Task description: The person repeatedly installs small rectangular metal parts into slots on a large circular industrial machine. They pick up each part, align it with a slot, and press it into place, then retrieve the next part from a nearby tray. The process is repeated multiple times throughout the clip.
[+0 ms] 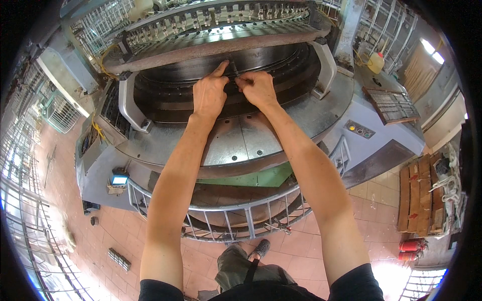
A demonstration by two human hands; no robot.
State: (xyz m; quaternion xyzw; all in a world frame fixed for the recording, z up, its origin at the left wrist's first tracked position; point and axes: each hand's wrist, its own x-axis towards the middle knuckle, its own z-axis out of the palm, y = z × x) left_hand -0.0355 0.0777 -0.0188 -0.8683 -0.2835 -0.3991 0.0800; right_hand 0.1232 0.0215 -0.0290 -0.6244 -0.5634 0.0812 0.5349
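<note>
Both of my hands reach into the dark ring-shaped bed of a large circular knitting machine (296, 115). My left hand (210, 93) stretches its index finger up against the dark cylinder wall (186, 68), while its other fingers curl. Close beside it on the right, my right hand (258, 89) is closed, thumb and fingertips pinched together at the wall. What they pinch is too small and dark to make out. Between the two hands a narrow metal piece (233, 66) stands upright against the cylinder.
Pale metal brackets (326, 70) flank the opening, under a thick overhanging ring (221, 48). A curved guard rail (251, 220) runs below my forearms. At right are a button panel (360, 129), a framed tray (391, 105) and a yellowish jug (375, 62); a lit screen (119, 180) is at left.
</note>
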